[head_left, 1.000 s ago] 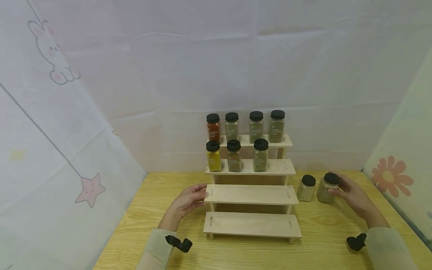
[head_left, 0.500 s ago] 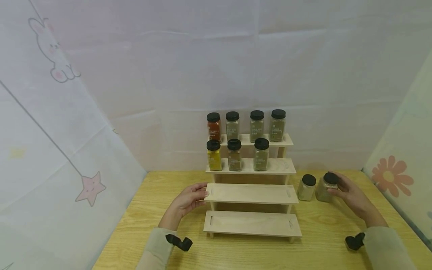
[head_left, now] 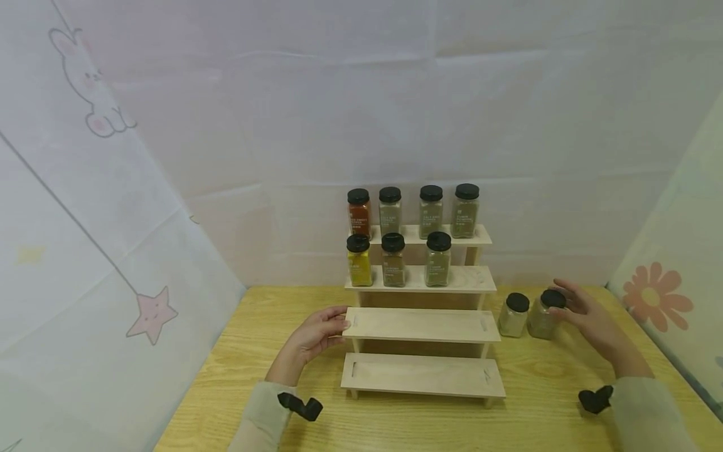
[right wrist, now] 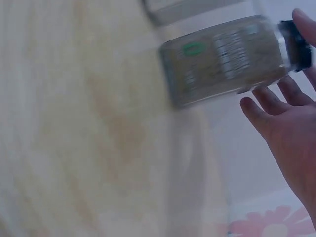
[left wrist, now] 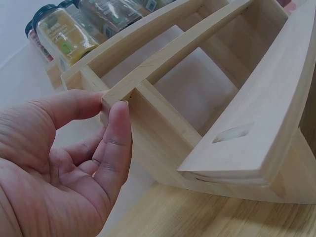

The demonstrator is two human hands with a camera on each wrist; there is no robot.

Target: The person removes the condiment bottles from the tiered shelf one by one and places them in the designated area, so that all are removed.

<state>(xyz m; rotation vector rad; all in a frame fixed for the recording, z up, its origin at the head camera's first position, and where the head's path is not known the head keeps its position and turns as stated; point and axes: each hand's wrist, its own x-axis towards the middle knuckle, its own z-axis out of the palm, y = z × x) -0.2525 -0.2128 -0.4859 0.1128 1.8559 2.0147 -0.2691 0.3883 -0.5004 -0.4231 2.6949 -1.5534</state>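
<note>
My left hand [head_left: 316, 333] pinches the left end of the third tier of a stepped wooden spice rack [head_left: 420, 324]; the left wrist view shows thumb and forefinger on the board's corner [left wrist: 116, 98]. At the right, my right hand [head_left: 593, 323] is spread beside a black-lidded spice jar [head_left: 542, 321] that stands on the table. In the right wrist view its fingers are parted around the jar's lid end, and any contact is hard to tell. A second, paler spice jar [head_left: 513, 320] stands just left of that one, between it and the rack.
Four-tier rack: the top tier bears several jars, among them a red one [head_left: 359, 216]. The second tier holds a yellow jar [head_left: 359, 267], a brown one [head_left: 393, 267] and a green one [head_left: 437, 267]. A printed cloth [head_left: 395, 113] hangs behind the wooden table [head_left: 248, 364].
My right hand's fingers have loosened and lifted away from the jar's lid. The jar stands slightly nearer the paler jar than a second ago. My left hand has kept its place.
</note>
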